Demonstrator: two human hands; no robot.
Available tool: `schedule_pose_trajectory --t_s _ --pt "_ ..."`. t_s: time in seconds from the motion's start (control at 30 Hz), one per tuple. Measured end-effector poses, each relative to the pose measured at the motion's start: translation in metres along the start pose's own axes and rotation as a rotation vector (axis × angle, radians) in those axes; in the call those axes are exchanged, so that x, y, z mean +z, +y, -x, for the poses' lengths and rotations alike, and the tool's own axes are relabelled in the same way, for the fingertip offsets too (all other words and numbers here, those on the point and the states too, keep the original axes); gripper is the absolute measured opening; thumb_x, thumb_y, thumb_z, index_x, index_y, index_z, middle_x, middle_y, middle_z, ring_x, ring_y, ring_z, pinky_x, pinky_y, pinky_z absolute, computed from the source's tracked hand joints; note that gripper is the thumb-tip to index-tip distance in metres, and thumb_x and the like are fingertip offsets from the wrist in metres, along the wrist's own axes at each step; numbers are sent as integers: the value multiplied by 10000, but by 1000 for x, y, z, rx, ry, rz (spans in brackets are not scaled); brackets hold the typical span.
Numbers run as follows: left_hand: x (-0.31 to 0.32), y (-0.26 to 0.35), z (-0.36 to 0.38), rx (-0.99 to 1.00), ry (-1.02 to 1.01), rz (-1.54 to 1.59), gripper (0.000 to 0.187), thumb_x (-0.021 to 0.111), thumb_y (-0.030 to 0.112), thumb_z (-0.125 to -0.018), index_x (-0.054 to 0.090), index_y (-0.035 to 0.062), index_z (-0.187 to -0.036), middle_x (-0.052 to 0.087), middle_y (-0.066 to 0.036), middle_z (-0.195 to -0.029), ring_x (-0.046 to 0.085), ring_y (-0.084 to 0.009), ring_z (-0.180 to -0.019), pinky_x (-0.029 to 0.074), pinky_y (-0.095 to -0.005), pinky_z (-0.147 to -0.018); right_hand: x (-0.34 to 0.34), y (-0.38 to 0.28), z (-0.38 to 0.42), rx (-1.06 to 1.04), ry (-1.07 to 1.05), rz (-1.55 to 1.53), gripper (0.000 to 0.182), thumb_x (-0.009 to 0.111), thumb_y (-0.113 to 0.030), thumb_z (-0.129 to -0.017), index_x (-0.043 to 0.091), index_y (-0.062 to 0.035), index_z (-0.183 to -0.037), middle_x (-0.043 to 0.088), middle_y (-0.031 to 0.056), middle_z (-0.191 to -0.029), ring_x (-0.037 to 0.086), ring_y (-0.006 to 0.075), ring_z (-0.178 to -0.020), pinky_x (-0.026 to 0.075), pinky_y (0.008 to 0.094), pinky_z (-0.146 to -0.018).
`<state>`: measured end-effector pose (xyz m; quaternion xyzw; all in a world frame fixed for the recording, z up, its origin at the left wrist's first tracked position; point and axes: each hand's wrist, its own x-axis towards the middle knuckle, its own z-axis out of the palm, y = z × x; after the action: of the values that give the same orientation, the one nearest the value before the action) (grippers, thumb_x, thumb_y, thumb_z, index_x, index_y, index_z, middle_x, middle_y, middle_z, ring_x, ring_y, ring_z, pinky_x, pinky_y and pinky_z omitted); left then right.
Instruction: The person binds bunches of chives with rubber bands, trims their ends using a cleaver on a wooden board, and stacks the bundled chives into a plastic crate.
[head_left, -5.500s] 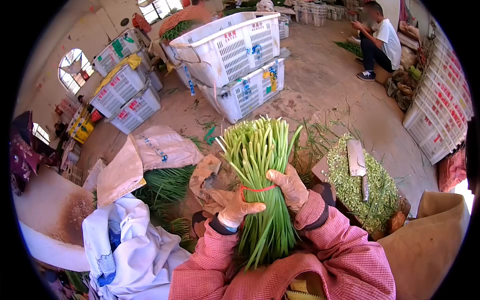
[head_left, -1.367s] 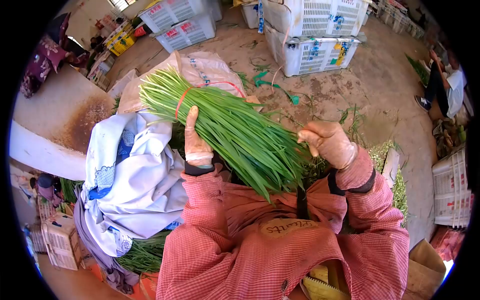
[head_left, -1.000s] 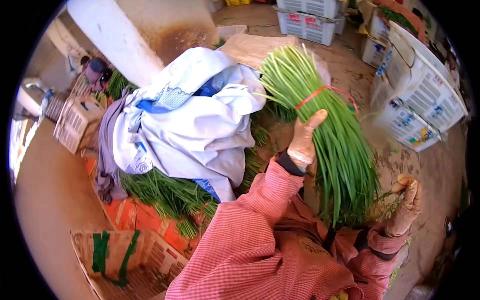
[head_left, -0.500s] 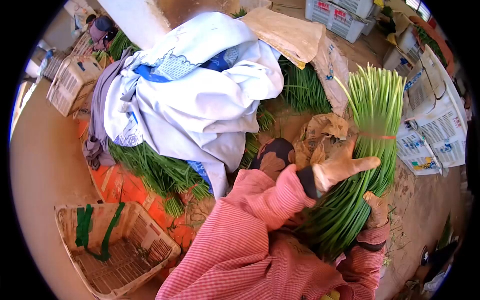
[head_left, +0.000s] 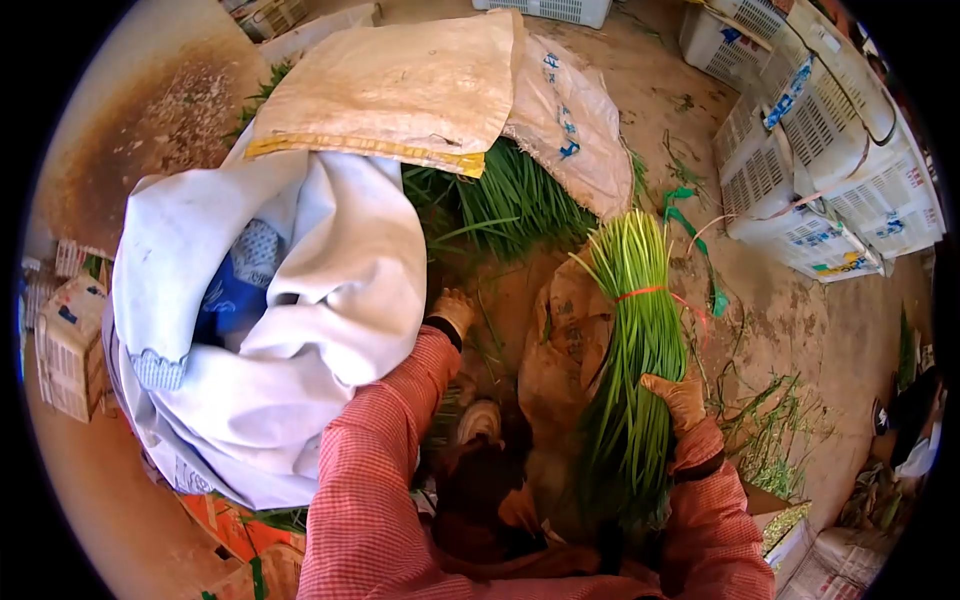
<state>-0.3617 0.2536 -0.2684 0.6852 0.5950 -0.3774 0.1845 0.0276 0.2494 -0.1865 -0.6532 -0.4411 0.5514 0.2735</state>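
On the right, a tall bundle of green stalks (head_left: 637,345) stands with its pale ends up and a red band near the top. My right hand (head_left: 677,402) is closed on the bundle's right side below the band. Near the middle, my left hand (head_left: 453,308) reaches to the right edge of the white cloth (head_left: 345,260); its fingers are bunched and partly hidden, and anything in them cannot be made out. Behind it, more green stalks (head_left: 520,205) lie under a tan sack (head_left: 400,85).
White plastic crates (head_left: 830,150) are stacked at the upper right. A worn crate (head_left: 72,345) is at the far left. Green tape (head_left: 715,297) and loose trimmings (head_left: 775,435) lie on the floor at the right. A shoe (head_left: 480,422) shows below my left hand.
The view has shifted. My left hand has left the bundle and moved left to the cloth's edge, its fingers no longer spread. My right hand remains on the bundle, which stands more upright.
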Motion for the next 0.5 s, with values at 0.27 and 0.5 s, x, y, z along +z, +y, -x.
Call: schedule_pose_trajectory --t_s 0.27,0.5 --pt "47 -61 -59 -300 -383 -177 664 483 166 -875 97 49 -1402 491 -239 -1185 527 -298 -1045 291 -483 -987 77 53 -88 75 4 431 873 770 -266 -663 275 -31 -1342 543 182 -1153 552 294 -1019 443 324 -882" --pt "23 -40 -24 -312 -311 -277 608 503 160 -857 210 40 -1376 609 -126 -862 577 -245 -849 81 -533 -1066 63 75 -78 320 -16 823 1002 734 -253 -687 56 -76 -1403 359 196 -1339 391 337 -1201 406 397 -925"
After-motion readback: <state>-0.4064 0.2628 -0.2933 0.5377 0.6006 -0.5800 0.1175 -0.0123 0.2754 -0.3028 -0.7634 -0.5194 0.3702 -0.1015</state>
